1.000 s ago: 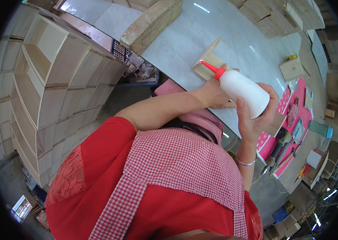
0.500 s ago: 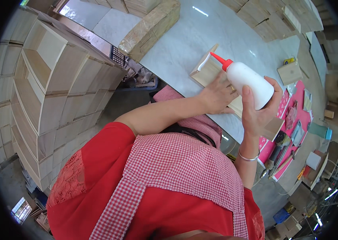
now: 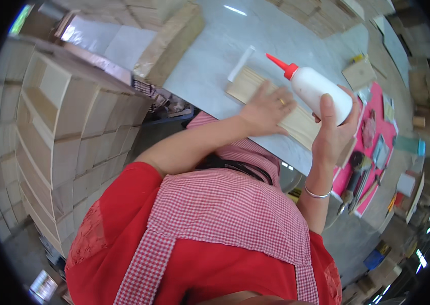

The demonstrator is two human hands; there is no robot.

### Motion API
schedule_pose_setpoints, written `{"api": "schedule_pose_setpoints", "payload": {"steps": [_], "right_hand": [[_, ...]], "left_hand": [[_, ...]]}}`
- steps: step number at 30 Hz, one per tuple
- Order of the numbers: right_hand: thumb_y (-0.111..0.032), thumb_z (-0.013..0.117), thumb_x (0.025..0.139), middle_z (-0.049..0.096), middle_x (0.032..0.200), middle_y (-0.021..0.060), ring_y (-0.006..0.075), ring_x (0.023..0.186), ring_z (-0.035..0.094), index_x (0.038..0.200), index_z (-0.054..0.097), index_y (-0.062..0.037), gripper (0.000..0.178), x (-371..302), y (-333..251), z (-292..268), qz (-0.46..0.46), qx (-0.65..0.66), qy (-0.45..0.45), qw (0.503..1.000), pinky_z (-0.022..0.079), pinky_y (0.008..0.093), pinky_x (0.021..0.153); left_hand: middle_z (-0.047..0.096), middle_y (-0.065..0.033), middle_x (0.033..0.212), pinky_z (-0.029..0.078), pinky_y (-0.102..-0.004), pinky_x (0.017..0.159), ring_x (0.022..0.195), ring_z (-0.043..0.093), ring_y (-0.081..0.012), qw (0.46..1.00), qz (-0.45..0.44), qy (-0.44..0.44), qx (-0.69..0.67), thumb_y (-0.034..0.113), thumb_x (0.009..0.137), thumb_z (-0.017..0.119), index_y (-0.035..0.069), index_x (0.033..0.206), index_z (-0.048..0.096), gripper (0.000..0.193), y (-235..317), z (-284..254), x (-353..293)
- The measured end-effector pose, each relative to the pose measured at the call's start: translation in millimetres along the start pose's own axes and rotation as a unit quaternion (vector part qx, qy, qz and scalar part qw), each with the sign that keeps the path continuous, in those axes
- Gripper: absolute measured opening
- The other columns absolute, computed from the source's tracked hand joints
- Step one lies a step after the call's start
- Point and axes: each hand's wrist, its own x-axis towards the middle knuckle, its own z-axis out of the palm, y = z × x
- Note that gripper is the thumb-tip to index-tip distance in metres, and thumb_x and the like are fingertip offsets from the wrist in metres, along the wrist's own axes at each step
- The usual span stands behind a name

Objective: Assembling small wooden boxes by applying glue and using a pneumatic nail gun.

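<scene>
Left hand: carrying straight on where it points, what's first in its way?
Likely the white bottle in the right hand, judging by the picture alone; the bottle may sit higher, so the left hand could pass beneath it.

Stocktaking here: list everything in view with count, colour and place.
Table: one, grey-white, ahead
Bottle: one, white, red-nozzled, in right grip
Wooden piece: one, pale, beneath left grip
Wrapped bundle: one, brown, table's left
Wooden stacks: several, pale, across table
Wooden boxes: many, pale, stacked left
Crate: one, blue, below table's left
Sheet: one, pink, right
Tools: several, mixed colours, on sheet
Container: one, teal, far right
Apron: one, red-and-white checked, worn
Shirt: one, red, worn
Bracelet: one, silver, by right grip
Left grip: one, ungloved, on wooden piece
Right grip: one, ungloved, around bottle
</scene>
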Motion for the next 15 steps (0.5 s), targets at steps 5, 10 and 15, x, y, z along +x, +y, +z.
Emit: {"api": "schedule_pose_setpoints", "payload": {"steps": [5, 10, 15], "right_hand": [[-0.033, 0.078, 0.085, 0.059, 0.113, 0.0104, 0.0178, 0.1, 0.06, 0.124, 0.053, 0.0003, 0.057, -12, -1, -90, -0.026, 0.042, 0.102, 0.994, 0.053, 0.032, 0.082], [-0.042, 0.076, 0.084, 0.059, 0.114, 0.011, 0.02, 0.102, 0.06, 0.122, 0.055, -0.0003, 0.061, -44, 4, -167, -0.043, -0.02, 0.159, 0.986, 0.052, 0.0333, 0.085], [-0.042, 0.077, 0.083, 0.059, 0.113, 0.0106, 0.0198, 0.101, 0.059, 0.121, 0.057, -0.0013, 0.059, -67, 15, -194, -0.042, -0.129, 0.126, 0.983, 0.05, 0.0325, 0.086]], "left_hand": [[0.04, -0.0107, 0.153, 0.017, -0.0607, 0.117, 0.147, 0.028, -0.0292, 0.997, -0.011, -0.043, 0.06, 0.059, 0.086, 0.062, 0.013, 0.149, 0.04, 0.081, -39, -28, -11], [0.039, -0.0085, 0.154, 0.018, -0.0576, 0.118, 0.146, 0.03, -0.0285, 0.997, -0.002, -0.042, 0.069, 0.057, 0.086, 0.063, 0.013, 0.148, 0.042, 0.079, -52, -43, -15], [0.039, -0.0076, 0.154, 0.018, -0.0561, 0.119, 0.146, 0.03, -0.0277, 0.996, -0.004, -0.044, 0.077, 0.057, 0.085, 0.064, 0.014, 0.148, 0.042, 0.08, -49, -45, -14]]}}
